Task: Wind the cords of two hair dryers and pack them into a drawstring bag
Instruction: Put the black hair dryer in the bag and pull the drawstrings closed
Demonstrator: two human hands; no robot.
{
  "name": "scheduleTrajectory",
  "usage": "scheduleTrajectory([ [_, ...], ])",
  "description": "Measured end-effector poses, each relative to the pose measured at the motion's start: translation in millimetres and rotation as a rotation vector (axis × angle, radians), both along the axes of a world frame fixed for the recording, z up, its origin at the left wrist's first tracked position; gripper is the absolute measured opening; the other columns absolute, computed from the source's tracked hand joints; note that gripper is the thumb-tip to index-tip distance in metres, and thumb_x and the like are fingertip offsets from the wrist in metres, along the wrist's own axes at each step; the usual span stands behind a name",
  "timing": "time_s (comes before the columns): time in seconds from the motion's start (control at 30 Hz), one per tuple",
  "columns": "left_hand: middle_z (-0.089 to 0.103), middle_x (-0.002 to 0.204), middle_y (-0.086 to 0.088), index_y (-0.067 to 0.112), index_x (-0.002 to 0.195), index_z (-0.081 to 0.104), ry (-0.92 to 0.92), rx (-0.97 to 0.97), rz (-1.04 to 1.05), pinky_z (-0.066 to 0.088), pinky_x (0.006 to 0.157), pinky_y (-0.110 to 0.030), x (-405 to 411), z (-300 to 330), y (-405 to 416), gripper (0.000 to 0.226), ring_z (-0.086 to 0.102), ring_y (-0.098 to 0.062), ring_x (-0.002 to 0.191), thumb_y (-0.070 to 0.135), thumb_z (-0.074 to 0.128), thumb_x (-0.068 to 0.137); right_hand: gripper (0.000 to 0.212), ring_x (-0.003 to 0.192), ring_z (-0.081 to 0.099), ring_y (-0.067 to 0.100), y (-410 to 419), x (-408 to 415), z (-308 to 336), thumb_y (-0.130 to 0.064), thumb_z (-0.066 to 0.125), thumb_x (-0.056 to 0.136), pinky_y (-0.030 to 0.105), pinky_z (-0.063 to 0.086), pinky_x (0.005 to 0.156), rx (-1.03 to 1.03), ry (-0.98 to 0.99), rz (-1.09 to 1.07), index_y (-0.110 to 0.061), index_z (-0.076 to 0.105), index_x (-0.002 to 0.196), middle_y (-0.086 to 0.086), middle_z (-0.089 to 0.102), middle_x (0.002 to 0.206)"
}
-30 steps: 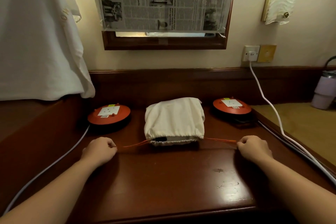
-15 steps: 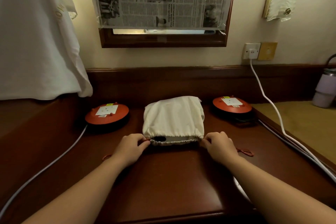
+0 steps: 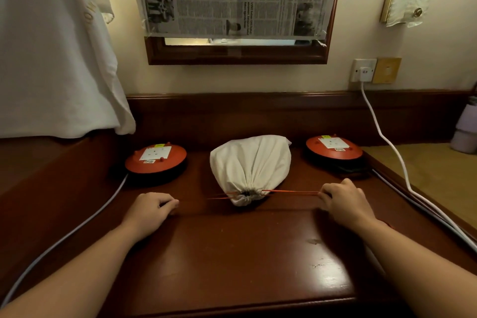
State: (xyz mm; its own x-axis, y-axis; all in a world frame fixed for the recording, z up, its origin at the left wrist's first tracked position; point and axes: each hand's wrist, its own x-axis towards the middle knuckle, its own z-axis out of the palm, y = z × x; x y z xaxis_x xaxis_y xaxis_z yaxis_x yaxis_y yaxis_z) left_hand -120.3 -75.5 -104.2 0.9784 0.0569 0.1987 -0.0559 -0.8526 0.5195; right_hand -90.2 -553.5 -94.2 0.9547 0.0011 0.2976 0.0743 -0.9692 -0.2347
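You're gripping the thin orange drawstring [image 3: 289, 191] in both fists, left hand [image 3: 149, 210], right hand [image 3: 344, 201]; yanking harder risks snapping it off the cream cloth bag [image 3: 249, 165].

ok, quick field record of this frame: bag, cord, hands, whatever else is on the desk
bag: white drawstring bag on wooden desk, mouth cinched shut, facing the person
drawstring: orange cord taut out both sides of the mouth
left hand: left hand closed, on desk left of bag, cord end in it blurred
right hand: right hand pinching the cord
hair dryers: not visible
also on desk: two orange cable reels, one each side of bag
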Motion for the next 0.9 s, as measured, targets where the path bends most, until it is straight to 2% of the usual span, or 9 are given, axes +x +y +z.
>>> scheduleTrajectory([
  [0.13, 0.077, 0.083, 0.014, 0.036, 0.082, 0.079, -0.017, 0.005, -0.013, 0.056, 0.082, -0.036, 0.0, -0.8, 1.1, 0.025, 0.068, -0.003, 0.084, 0.031, 0.066, 0.103, 0.022, 0.091, 0.046, 0.018, 1.4, 0.7, -1.9, -0.040, 0.056, 0.103, 0.039, 0.039, 0.080, 0.038, 0.006, 0.015, -0.028, 0.069, 0.089, -0.009, 0.054, 0.081],
  [0.27, 0.077, 0.098, 0.015, 0.038, 0.099, 0.080, -0.058, 0.018, -0.008, 0.053, 0.084, -0.029, 1.5, -1.8, 1.0, 0.015, 0.068, -0.006, 0.095, 0.033, 0.067, 0.102, 0.021, 0.094, 0.048, 0.018, -1.0, 0.9, -2.2, -0.038, 0.056, 0.104, 0.039, 0.041, 0.082, 0.010, -0.036, 0.047, -0.028, 0.073, 0.097, -0.015, 0.057, 0.084],
  [0.33, 0.074, 0.100, 0.016, 0.041, 0.101, 0.076, -0.077, 0.054, -0.022, 0.052, 0.084, -0.028, 5.2, 0.9, 2.9, 0.012, 0.067, -0.006, 0.098, 0.032, 0.068, 0.101, 0.021, 0.099, 0.049, 0.017, -3.3, 3.4, 1.7, -0.036, 0.054, 0.105, 0.037, 0.040, 0.085, -0.060, -0.027, 0.091, -0.028, 0.073, 0.105, -0.015, 0.063, 0.093],
  [0.43, 0.074, 0.103, 0.014, 0.036, 0.107, 0.080, -0.099, 0.127, -0.042, 0.053, 0.088, -0.029, 17.3, 13.0, 7.5, 0.013, 0.068, -0.009, 0.101, 0.031, 0.072, 0.099, 0.023, 0.110, 0.048, 0.016, -13.0, 16.1, 13.9, -0.032, 0.051, 0.106, 0.036, 0.040, 0.091, -0.172, 0.019, 0.111, -0.029, 0.072, 0.116, -0.012, 0.068, 0.108],
  [0.5, 0.076, 0.106, 0.013, 0.029, 0.114, 0.082, -0.133, 0.220, -0.061, 0.053, 0.090, -0.030, 28.8, 25.0, 7.9, 0.018, 0.069, -0.010, 0.103, 0.030, 0.073, 0.098, 0.024, 0.112, 0.048, 0.018, -18.2, 28.6, 25.0, -0.031, 0.052, 0.105, 0.037, 0.038, 0.091, -0.215, 0.000, 0.091, -0.029, 0.073, 0.117, -0.011, 0.068, 0.110],
  [0.63, 0.074, 0.116, 0.010, 0.030, 0.123, 0.079, -0.159, 0.386, -0.095, 0.051, 0.094, -0.032, 57.2, 54.5, 1.1, 0.024, 0.065, -0.013, 0.111, 0.030, 0.069, 0.101, 0.025, 0.119, 0.049, 0.022, -7.0, 57.3, 54.6, -0.029, 0.054, 0.104, 0.041, 0.041, 0.094, -0.283, -0.026, 0.101, -0.030, 0.074, 0.117, -0.006, 0.067, 0.116],
  [0.7, 0.072, 0.122, 0.009, 0.031, 0.125, 0.078, -0.170, 0.445, -0.105, 0.046, 0.096, -0.030, 74.9, 68.1, -5.2, 0.026, 0.062, -0.014, 0.117, 0.033, 0.065, 0.103, 0.025, 0.119, 0.050, 0.025, 3.3, 72.2, 67.0, -0.028, 0.055, 0.103, 0.044, 0.044, 0.096, -0.281, -0.064, 0.119, -0.027, 0.076, 0.115, -0.002, 0.063, 0.115],
  [0.77, 0.069, 0.126, 0.008, 0.034, 0.128, 0.076, -0.188, 0.515, -0.113, 0.043, 0.099, -0.033, 93.1, 80.1, -14.6, 0.028, 0.059, -0.015, 0.121, 0.038, 0.061, 0.104, 0.023, 0.110, 0.049, 0.025, 15.3, 88.0, 77.7, -0.029, 0.058, 0.102, 0.042, 0.046, 0.091, -0.268, -0.115, 0.141, -0.025, 0.078, 0.113, -0.001, 0.056, 0.107],
  [0.9, 0.065, 0.125, 0.011, 0.040, 0.128, 0.075, -0.190, 0.577, -0.164, 0.038, 0.104, -0.038, 130.4, 101.5, -40.4, 0.029, 0.054, -0.015, 0.123, 0.041, 0.058, 0.105, 0.024, 0.106, 0.046, 0.022, 44.8, 121.6, 95.2, -0.032, 0.058, 0.103, 0.037, 0.041, 0.087, -0.277, -0.117, 0.194, -0.029, 0.076, 0.119, -0.007, 0.046, 0.100],
])
